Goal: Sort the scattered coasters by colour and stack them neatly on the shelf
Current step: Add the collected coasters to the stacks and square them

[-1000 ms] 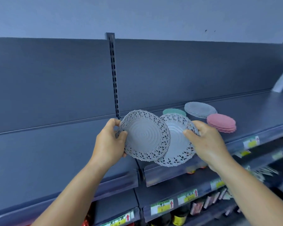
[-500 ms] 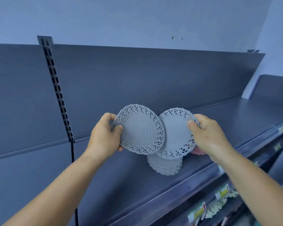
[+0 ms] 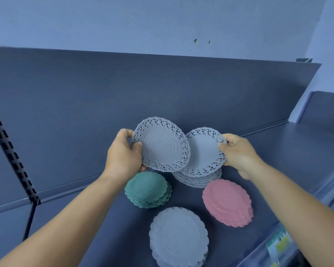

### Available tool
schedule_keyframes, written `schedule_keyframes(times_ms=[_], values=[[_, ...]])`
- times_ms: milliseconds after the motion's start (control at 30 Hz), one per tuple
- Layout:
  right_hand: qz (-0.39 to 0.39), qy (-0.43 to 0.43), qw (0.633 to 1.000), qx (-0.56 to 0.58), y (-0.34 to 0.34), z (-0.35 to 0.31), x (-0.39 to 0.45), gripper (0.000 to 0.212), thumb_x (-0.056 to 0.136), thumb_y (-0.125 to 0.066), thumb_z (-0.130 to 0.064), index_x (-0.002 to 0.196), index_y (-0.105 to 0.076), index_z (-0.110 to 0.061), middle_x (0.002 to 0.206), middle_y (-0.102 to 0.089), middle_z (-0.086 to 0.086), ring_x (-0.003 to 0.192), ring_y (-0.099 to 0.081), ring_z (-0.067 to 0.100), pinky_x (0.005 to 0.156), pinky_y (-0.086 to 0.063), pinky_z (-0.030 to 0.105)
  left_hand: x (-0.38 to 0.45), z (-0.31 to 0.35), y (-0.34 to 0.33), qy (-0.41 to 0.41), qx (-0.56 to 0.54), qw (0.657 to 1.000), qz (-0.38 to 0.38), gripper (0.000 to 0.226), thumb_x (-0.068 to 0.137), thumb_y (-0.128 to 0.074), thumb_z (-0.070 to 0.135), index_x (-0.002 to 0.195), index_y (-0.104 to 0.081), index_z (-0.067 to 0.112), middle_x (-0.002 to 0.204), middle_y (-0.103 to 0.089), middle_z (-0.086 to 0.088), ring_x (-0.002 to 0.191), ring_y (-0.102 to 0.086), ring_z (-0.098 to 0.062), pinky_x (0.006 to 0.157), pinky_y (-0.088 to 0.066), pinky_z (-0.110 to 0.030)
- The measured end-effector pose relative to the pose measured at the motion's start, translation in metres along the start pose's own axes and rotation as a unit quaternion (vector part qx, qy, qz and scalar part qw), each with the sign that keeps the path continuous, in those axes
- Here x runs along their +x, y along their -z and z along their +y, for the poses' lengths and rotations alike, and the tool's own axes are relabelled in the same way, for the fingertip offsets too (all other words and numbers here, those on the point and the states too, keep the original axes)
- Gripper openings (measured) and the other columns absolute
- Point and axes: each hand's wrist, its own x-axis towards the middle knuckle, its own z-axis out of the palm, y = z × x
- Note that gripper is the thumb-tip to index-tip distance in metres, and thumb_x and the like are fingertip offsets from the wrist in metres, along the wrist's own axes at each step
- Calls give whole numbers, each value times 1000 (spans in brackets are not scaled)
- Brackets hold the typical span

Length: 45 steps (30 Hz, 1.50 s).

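Nearest the camera, a stack of round grey scallop-edged ribbed coasters (image 3: 178, 237) lies on the dark blue metal shelf (image 3: 289, 151). Behind it to the right lies a stack of round pink scallop-edged coasters (image 3: 228, 203); behind it to the left lies a stack of round green scallop-edged coasters (image 3: 148, 188). The three stacks stand apart from one another.

Above them, the left hand (image 3: 123, 155) pinches the left rim of a round grey lace-edged coaster with concentric rings (image 3: 161, 146), thumb on its face. The right hand (image 3: 239, 155) pinches the right rim of a second round grey lace-edged coaster (image 3: 204, 151), which sits on or just above a stack of matching grey lace-edged coasters (image 3: 199, 179); contact cannot be determined. The left coaster overlaps the right one. Behind stands the shelf's dark blue back panel (image 3: 123, 89).
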Motion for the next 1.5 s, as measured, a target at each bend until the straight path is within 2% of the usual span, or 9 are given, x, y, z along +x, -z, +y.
schedule_keyframes(times_ms=[233,367,433,733,800,933,1167,1333,1500], values=[[-89,27,993,-67,-7,24,58,26,89,-51,-10,108,-65,-19,100,-70,12,98,-65,36,85,-54,48,9,-1,-43,21,33,998,39,8,95,-48,10,101,-47,15,73,-53,-4,32,-47,-7,45,-55,-31],[-117,94,968,-203,3,38,83,14,82,-60,-17,72,-56,-9,60,-45,6,56,-40,20,55,-31,29,12,2,-78,53,50,996,57,8,94,-48,10,101,-47,14,66,-52,-4,33,-46,-8,48,-53,-35],[-151,118,951,-242,8,43,92,14,83,-62,-21,79,-63,-9,57,-44,-1,55,-37,15,51,-27,28,13,4,-98,70,48,994,63,9,94,-48,9,103,-47,12,69,-53,-4,41,-50,-12,45,-51,-29],[-279,154,901,-295,18,62,112,22,90,-45,-17,89,-63,-5,69,-57,1,67,-45,19,54,-32,28,13,-4,-146,144,77,980,111,8,93,-49,6,100,-47,9,72,-60,-7,52,-56,-19,41,-51,-24],[-284,153,895,-308,21,63,113,26,92,-38,-13,95,-61,-1,89,-66,10,78,-53,24,63,-43,31,13,-6,-152,152,114,976,111,16,93,-50,9,108,-47,9,84,-61,-11,56,-57,-22,47,-51,-27],[-259,142,898,-325,33,62,108,36,94,-30,-8,121,-53,-3,129,-54,12,118,-53,32,96,-45,44,13,-9,-158,125,355,922,86,25,90,-53,20,112,-50,9,105,-61,-13,86,-56,-31,71,-45,-31],[-299,163,906,-250,56,50,72,38,93,-46,-34,129,-48,-21,97,-58,-16,103,-48,7,83,-40,27,-22,10,-157,82,505,858,29,35,92,-52,38,103,-47,5,109,-45,-10,92,-56,-33,67,-40,-35],[-342,121,907,-216,76,57,35,43,87,-53,-45,127,-49,-29,109,-56,-16,105,-56,10,95,-46,33,-82,33,-156,54,534,841,-69,48,93,-41,51,67,-40,11,85,-52,-10,78,-51,-28,66,-37,-31],[-389,94,877,-264,87,69,0,41,80,-61,-52,114,-56,-29,103,-61,-16,102,-60,9,94,-47,30,-112,34,-162,71,552,818,-148,46,95,-41,48,108,-55,6,114,-62,-14,106,-56,-31,82,-40,-32]])
